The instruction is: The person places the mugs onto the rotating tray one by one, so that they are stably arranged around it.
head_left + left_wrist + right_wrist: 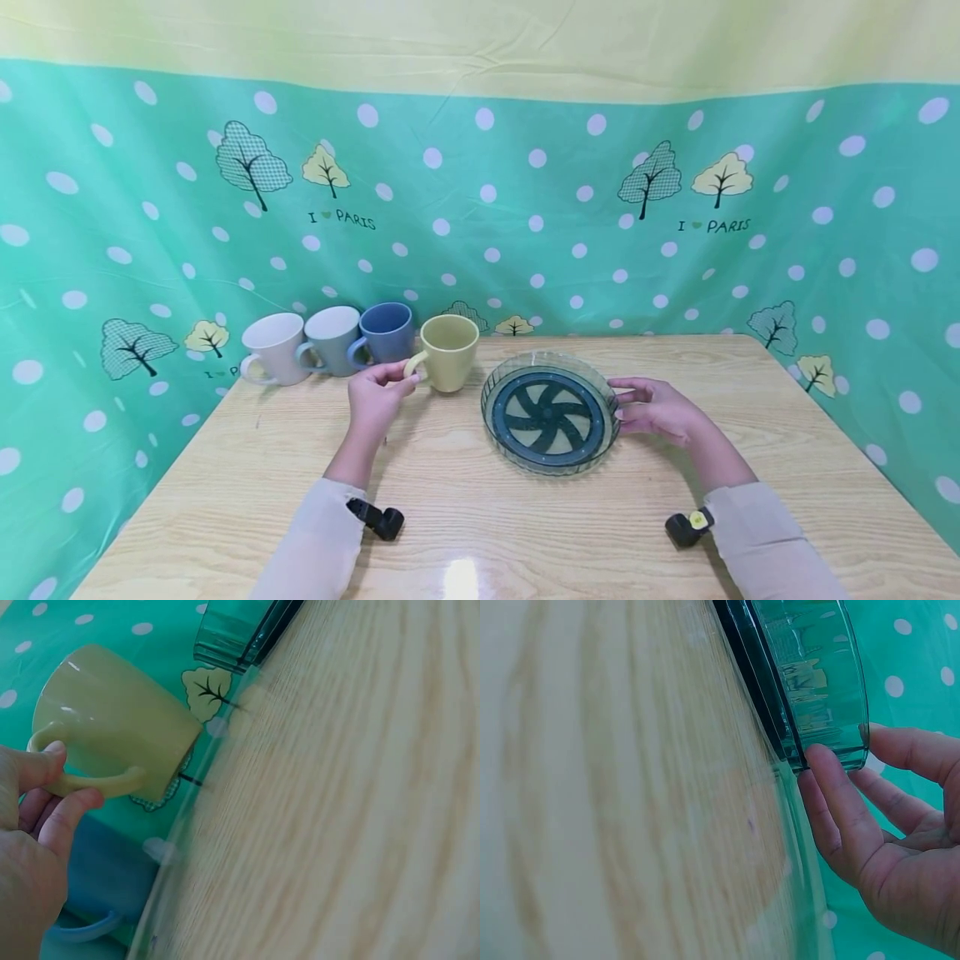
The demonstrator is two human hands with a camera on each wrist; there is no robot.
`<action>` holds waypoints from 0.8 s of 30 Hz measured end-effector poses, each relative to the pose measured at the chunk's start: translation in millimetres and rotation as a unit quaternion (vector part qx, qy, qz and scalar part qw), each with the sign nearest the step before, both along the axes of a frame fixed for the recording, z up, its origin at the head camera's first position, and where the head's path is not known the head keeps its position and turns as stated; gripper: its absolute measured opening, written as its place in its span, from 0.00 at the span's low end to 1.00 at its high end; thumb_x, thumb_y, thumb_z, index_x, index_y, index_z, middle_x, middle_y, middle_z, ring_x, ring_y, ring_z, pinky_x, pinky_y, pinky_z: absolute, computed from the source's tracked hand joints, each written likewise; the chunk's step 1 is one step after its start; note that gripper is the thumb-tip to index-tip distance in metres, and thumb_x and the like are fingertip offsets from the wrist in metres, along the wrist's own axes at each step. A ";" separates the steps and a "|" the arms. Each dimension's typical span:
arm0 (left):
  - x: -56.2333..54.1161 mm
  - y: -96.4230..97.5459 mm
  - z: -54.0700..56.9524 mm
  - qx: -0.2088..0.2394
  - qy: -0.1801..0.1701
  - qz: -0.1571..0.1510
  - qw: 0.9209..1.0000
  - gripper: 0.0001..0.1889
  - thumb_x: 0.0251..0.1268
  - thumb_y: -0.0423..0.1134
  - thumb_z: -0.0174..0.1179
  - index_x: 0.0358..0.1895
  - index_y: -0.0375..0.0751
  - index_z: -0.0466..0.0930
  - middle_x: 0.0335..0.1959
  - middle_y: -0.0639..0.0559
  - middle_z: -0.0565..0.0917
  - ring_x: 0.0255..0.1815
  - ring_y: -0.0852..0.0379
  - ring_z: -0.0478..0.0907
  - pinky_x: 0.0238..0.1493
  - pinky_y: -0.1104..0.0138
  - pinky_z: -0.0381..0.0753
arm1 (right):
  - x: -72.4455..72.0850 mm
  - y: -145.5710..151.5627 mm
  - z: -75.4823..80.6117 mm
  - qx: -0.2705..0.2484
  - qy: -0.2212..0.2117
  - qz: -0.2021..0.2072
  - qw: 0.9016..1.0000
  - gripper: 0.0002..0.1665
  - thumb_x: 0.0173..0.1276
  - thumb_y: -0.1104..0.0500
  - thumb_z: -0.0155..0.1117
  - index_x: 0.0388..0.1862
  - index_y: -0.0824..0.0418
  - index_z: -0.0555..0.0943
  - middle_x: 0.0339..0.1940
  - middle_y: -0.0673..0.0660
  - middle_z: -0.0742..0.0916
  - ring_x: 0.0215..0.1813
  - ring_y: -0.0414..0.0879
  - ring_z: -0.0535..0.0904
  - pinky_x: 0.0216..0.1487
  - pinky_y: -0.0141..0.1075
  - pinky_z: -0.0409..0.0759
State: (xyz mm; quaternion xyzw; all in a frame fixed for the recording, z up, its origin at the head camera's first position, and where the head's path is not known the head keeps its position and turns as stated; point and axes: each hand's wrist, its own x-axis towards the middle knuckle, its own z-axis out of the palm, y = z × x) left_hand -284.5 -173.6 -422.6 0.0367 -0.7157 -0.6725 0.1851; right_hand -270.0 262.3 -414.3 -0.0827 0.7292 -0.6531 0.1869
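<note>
My left hand pinches the handle of a yellow mug between thumb and fingers. In the left wrist view, the curtain shows between the mug's base and the tabletop. To my right, the fairly straight fingers of my right hand touch the outer wall of a round, clear greenish tray with a dark pinwheel pattern. Seen from the right wrist, one fingertip is at the tray's rim and others are by its base. Beside my left hand stands a dark blue mug, its handle facing left.
A grey-blue mug and a white mug continue the row at the back left. The wooden table ends at a green polka-dot curtain. A small black device is strapped to each wrist.
</note>
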 end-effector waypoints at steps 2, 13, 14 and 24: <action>1.5 1.1 1.6 -0.001 0.005 -0.001 1.000 0.14 0.50 0.25 0.73 0.43 0.32 0.86 0.32 0.43 0.85 0.35 0.59 0.81 0.36 0.68 0.88 | 0.0 -0.2 0.0 0.000 0.001 0.001 1.000 0.42 0.63 0.75 0.60 0.73 0.76 0.53 0.63 0.79 0.68 0.51 0.57 0.81 0.53 0.48 0.84; 6.8 5.4 7.7 0.008 0.019 -0.013 1.000 0.14 0.50 0.24 0.72 0.43 0.29 0.86 0.33 0.40 0.84 0.33 0.59 0.81 0.36 0.67 0.88 | -1.3 1.2 -2.3 0.012 0.001 -0.009 1.000 0.42 0.62 0.75 0.61 0.73 0.75 0.54 0.63 0.77 0.69 0.51 0.55 0.81 0.53 0.48 0.84; 7.1 5.6 8.3 0.008 0.015 -0.013 1.000 0.14 0.51 0.24 0.72 0.43 0.30 0.86 0.33 0.40 0.84 0.33 0.59 0.81 0.36 0.67 0.88 | -1.4 1.4 -2.4 0.013 0.001 -0.009 1.000 0.42 0.62 0.74 0.61 0.73 0.75 0.54 0.63 0.77 0.69 0.51 0.55 0.81 0.53 0.48 0.84; 5.8 8.8 13.3 0.022 0.006 -0.018 1.000 0.14 0.50 0.23 0.71 0.43 0.29 0.85 0.32 0.44 0.85 0.35 0.59 0.83 0.37 0.66 0.88 | -1.5 1.2 -3.3 0.015 0.004 -0.011 1.000 0.42 0.62 0.75 0.60 0.73 0.75 0.54 0.63 0.76 0.68 0.51 0.54 0.80 0.54 0.48 0.84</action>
